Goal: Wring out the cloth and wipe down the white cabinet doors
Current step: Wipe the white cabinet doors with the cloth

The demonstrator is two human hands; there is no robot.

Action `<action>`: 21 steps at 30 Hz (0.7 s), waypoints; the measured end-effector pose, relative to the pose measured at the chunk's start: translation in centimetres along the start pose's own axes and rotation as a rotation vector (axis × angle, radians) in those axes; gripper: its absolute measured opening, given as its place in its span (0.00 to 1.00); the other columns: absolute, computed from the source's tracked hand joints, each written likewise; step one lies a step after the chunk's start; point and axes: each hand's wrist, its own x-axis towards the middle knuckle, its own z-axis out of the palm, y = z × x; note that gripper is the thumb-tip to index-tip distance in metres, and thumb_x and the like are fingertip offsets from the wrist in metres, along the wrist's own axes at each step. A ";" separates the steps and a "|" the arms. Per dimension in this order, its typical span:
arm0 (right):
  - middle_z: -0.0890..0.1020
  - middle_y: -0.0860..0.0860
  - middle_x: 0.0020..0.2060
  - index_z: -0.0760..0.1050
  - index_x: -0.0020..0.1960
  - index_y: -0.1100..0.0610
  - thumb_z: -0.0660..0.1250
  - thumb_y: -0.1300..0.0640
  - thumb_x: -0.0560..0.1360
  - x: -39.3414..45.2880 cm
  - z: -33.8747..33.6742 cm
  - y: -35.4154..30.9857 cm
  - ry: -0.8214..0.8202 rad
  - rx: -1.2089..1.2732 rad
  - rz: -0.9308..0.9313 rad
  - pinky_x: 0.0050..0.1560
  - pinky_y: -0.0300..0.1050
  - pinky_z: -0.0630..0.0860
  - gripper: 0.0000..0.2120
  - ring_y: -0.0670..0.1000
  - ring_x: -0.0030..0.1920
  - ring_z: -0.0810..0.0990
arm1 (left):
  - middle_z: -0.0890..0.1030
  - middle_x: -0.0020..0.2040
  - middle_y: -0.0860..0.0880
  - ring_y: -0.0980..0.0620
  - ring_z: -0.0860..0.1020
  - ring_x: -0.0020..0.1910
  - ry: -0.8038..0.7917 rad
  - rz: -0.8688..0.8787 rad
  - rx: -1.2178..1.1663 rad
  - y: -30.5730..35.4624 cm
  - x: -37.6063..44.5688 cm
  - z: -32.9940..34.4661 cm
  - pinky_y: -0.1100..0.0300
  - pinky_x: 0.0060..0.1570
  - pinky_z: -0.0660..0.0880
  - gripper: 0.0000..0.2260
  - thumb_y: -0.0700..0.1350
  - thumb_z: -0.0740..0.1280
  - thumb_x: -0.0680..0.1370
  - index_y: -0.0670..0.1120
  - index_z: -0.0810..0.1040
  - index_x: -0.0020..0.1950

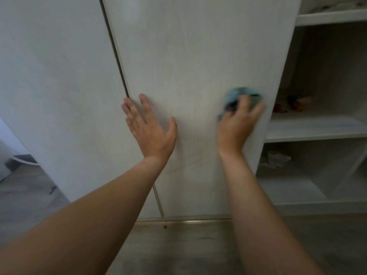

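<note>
The left hand (151,128) lies flat, fingers spread, near the left edge of the white cabinet door (190,56), while the right hand (238,124) presses a bunched blue-green cloth (237,95) beside its right edge, fingers curled over it.

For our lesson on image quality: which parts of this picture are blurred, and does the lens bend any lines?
Head view: the right hand and cloth are motion-blurred, the left hand sharper; the door gap bows, a wide-angle effect.

Light: dim, soft, even; faint sheen on the left cabinet door (59,76).
Blur: right hand (236,124) and cloth (241,94) smeared.
Edges: wide-angle bending.
</note>
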 end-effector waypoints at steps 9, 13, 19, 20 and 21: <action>0.72 0.63 0.57 0.76 0.53 0.62 0.63 0.66 0.73 2.3 -2.8 5.0 0.149 -0.012 -0.004 0.58 0.44 0.70 0.10 0.60 0.56 0.75 | 0.39 0.81 0.40 0.42 0.37 0.80 0.021 -0.023 0.037 0.0 -0.1 0.4 0.43 0.78 0.44 0.42 0.60 0.62 0.78 0.46 0.43 0.82; 0.75 0.61 0.49 0.80 0.54 0.60 0.63 0.64 0.71 -6.6 0.9 4.1 -0.223 -0.008 -0.241 0.44 0.44 0.71 0.14 0.59 0.45 0.75 | 0.42 0.82 0.44 0.46 0.41 0.81 0.026 -0.026 0.027 -0.4 -0.8 0.2 0.47 0.78 0.48 0.40 0.54 0.63 0.77 0.45 0.45 0.82; 0.78 0.58 0.45 0.81 0.49 0.61 0.65 0.62 0.71 -10.6 4.5 -1.5 -0.465 0.016 -0.585 0.36 0.51 0.78 0.09 0.60 0.40 0.78 | 0.59 0.76 0.39 0.40 0.59 0.75 0.059 -0.030 -0.043 -4.8 -1.4 -1.8 0.50 0.77 0.58 0.36 0.39 0.67 0.72 0.40 0.58 0.79; 0.78 0.58 0.48 0.81 0.53 0.61 0.66 0.62 0.73 -10.4 5.2 -3.2 -0.439 0.045 -0.580 0.40 0.50 0.78 0.10 0.59 0.43 0.78 | 0.61 0.74 0.39 0.41 0.61 0.72 0.075 -0.044 -0.061 -5.4 -1.1 -2.2 0.54 0.75 0.59 0.34 0.37 0.67 0.72 0.40 0.61 0.77; 0.78 0.57 0.51 0.80 0.56 0.60 0.66 0.61 0.75 -10.0 5.9 -4.7 -0.410 0.070 -0.547 0.44 0.49 0.78 0.11 0.57 0.45 0.78 | 0.63 0.72 0.39 0.42 0.62 0.70 0.091 -0.055 -0.080 -5.8 -0.9 -2.5 0.59 0.73 0.58 0.33 0.36 0.66 0.72 0.40 0.62 0.76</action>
